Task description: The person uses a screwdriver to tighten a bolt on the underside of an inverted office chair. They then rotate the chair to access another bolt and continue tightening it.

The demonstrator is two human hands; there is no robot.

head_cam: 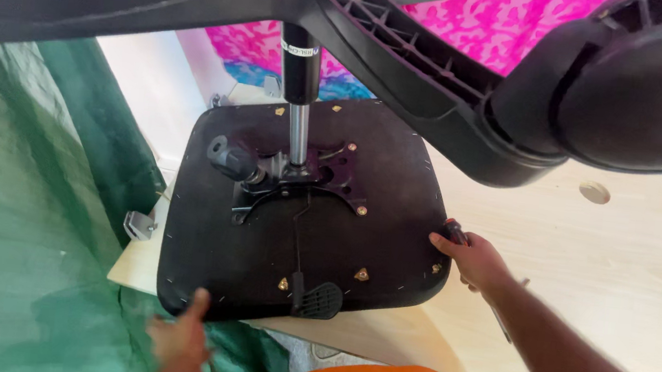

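Chair seat (258, 252) upside down, gas column (299, 84) pointing up

Chair base (409, 63) arms cut off by top edge; caster (645, 80) blurred, cropped right. Left hand (180, 338) motion-blurred, grip unclear. Dark tool (457, 234) mostly hidden in right hand (477, 261)

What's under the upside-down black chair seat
The chair seat lies face down on a pale wooden tabletop, whose edge shows below its front rim. A green cloth hangs at the left. Whatever lies directly beneath the seat is covered.
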